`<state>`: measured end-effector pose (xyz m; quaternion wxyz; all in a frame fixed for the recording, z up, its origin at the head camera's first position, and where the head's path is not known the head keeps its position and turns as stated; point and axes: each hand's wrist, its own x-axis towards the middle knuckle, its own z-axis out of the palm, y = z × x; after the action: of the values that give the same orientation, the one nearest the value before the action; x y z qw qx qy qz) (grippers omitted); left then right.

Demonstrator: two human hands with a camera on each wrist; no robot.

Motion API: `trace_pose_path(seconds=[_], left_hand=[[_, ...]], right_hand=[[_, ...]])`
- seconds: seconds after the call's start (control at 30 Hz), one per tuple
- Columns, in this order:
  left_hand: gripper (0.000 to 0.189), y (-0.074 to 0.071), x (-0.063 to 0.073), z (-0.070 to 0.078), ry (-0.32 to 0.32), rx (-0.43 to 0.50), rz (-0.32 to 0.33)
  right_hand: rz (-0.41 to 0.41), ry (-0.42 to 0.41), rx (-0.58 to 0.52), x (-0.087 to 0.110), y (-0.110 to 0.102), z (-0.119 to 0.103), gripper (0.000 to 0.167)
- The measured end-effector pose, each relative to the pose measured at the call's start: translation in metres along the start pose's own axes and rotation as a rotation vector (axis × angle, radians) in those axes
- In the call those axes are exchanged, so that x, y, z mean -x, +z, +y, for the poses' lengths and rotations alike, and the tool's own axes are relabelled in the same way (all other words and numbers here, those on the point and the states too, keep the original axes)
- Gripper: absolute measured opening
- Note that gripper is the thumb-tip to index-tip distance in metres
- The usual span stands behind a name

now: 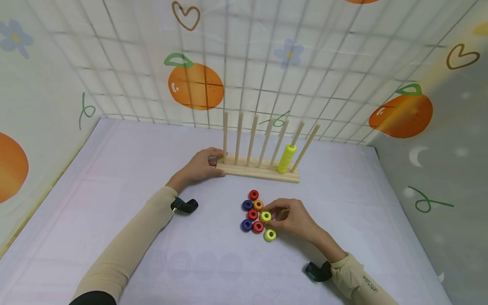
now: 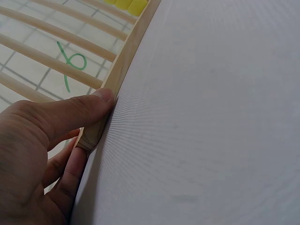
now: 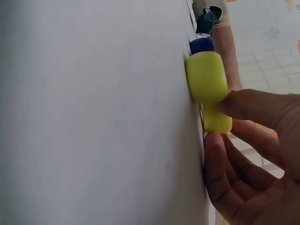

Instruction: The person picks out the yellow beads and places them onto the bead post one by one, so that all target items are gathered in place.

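My left hand (image 1: pixel 202 164) grips the left end of a wooden peg rack (image 1: pixel 259 172), thumb at the front edge of its base. The left wrist view shows that thumb (image 2: pixel 89 108) pressed on the wood. My right hand (image 1: pixel 297 218) pinches a yellow bead (image 1: pixel 265 217) between thumb and fingers at table height. In the right wrist view this yellow bead (image 3: pixel 218 121) is partly hidden behind another yellow bead (image 3: pixel 206 77). Several yellow beads are stacked (image 1: pixel 286 159) on the second peg from the right; the other pegs hold none.
Beside the right hand lie three red beads (image 1: pixel 253 195), two blue beads (image 1: pixel 247 225) and an orange bead (image 1: pixel 258 205). The loose yellow bead (image 1: pixel 270 235) lies nearest the front. A patterned cloth wall with a grid (image 1: pixel 244 76) stands behind the rack.
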<state>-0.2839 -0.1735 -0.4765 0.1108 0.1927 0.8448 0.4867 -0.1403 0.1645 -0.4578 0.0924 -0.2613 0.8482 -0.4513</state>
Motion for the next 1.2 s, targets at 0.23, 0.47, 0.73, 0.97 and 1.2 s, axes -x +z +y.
trace_pose_path(seconds=[0.23,0.47,0.73,0.97,1.2], left_hand=[[0.077,-0.001,0.001,0.002,-0.001,0.009,0.002],[0.078,-0.001,0.002,0.002,-0.001,0.002,0.003],[0.078,-0.001,0.002,0.003,0.0,-0.009,0.005],[0.078,-0.001,0.001,0.002,0.004,-0.007,0.008],[0.077,0.0,0.001,0.001,0.005,-0.007,0.01]], right_hand=[[0.03,0.015,0.017,0.003,-0.006,0.003,0.027],[0.072,0.028,0.023,0.007,-0.015,0.004,0.029],[0.115,0.027,0.01,0.012,-0.025,0.004,0.031],[0.173,0.044,0.059,0.016,-0.038,0.004,0.029],[0.216,0.06,0.076,0.018,-0.052,0.002,0.03]])
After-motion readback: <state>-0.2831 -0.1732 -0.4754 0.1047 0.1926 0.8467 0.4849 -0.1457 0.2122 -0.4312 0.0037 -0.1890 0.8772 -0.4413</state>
